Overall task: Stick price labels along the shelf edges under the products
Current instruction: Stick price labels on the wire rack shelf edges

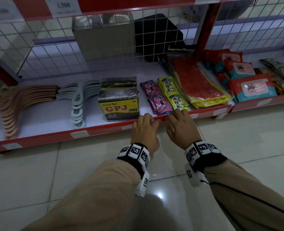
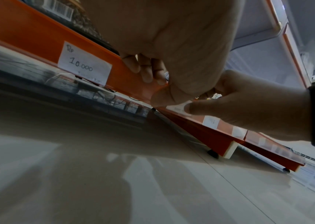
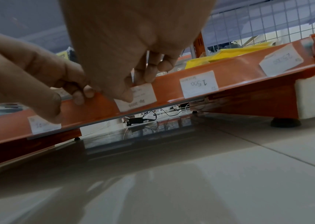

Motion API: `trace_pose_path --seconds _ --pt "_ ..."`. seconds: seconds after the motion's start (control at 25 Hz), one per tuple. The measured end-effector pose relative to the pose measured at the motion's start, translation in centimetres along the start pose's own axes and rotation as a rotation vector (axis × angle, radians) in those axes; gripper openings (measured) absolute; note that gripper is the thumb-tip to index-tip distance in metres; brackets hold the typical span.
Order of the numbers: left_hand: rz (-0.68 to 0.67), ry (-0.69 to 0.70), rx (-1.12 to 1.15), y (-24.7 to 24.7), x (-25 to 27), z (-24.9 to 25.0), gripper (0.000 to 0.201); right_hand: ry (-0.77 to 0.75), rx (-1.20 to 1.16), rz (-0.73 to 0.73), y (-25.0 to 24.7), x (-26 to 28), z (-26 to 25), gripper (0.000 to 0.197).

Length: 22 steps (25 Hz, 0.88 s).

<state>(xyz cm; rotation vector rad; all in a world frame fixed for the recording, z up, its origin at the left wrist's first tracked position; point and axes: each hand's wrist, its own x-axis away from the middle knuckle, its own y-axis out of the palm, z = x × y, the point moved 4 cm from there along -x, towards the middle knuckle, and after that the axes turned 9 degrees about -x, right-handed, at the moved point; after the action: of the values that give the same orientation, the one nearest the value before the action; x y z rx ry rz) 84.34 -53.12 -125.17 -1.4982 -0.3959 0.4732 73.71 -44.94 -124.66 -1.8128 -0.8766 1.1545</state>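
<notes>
In the right wrist view a white price label (image 3: 136, 99) marked Rp 3000 lies on the orange-red shelf edge strip (image 3: 235, 75). My right hand (image 3: 136, 85) pinches it there, thumb on its face and fingers over the strip's top. Just left, my left hand (image 3: 72, 100) curls its fingertips onto the same strip. In the head view both hands, left hand (image 1: 148, 121) and right hand (image 1: 176, 116), sit at the strip (image 1: 54, 135) below the purple sachets (image 1: 156, 99) and yellow sachets (image 1: 172, 94). The label is hidden there.
Other labels sit on the strip: 10.000 (image 2: 85, 66), 1.500 (image 3: 198, 84), and one at the right end (image 3: 281, 62). A GPJ pack (image 1: 119, 104), hangers (image 1: 26, 104), red packets (image 1: 197, 82) and wipes (image 1: 252, 89) fill the shelf. Glossy floor tiles (image 1: 38, 180) lie below.
</notes>
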Motion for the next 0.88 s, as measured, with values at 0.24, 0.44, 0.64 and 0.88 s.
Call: trace_pose_path --seconds 0.24,0.44,0.64,0.88 --pt "0.028 -0.011 0.105 -0.1 0.0 -0.7 0.054 0.138 -0.3 0.007 -0.4 -0.8 1.1 0.013" --pt "0.104 -0.016 0.254 -0.5 0.0 -1.2 0.037 0.471 -0.79 0.202 -0.6 -0.9 2.4 0.018" --pt "0.163 -0.045 0.363 -0.6 0.3 -1.4 0.031 0.699 -1.307 0.215 0.4 -0.5 1.4 0.033" --pt "0.168 -0.094 0.368 -0.5 0.1 -1.4 0.023 0.636 -1.357 0.07 1.5 0.3 -0.7 0.031"
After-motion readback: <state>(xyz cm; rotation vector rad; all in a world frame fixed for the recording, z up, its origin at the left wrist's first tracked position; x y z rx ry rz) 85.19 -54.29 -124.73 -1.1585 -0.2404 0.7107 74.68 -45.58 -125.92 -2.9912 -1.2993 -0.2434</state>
